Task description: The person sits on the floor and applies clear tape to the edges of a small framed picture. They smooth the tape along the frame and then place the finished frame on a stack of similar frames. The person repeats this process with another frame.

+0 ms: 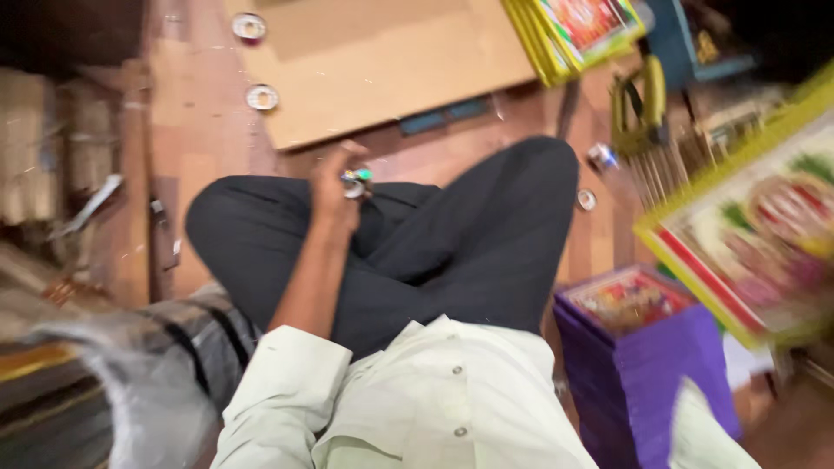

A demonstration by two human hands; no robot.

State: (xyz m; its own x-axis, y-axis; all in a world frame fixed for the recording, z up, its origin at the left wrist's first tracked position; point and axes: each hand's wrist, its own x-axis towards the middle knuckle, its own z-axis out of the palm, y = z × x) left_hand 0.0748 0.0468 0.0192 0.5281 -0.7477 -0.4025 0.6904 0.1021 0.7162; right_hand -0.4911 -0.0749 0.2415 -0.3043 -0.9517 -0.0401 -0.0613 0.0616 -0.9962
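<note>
I am sitting cross-legged on a wooden floor in black trousers (469,243) and a pale shirt. My left hand (332,189) rests over my lap, its fingers closed on a small shiny object with a green part (354,180); blur hides what it is. Of my right arm only the pale sleeve (699,426) shows at the lower right, and the hand itself is out of view. A large framed picture with a yellow-green border (756,234) hangs tilted and blurred at the right edge. I cannot tell what holds it.
A brown cardboard sheet (382,61) lies ahead, with small round metal pieces (261,97) beside it. Purple-framed pictures (643,347) are stacked at my right. Yellow-framed pictures (582,30) and a yellow-handled tool (638,104) sit at the top right. Clear plastic wrap (148,382) is bunched at the lower left.
</note>
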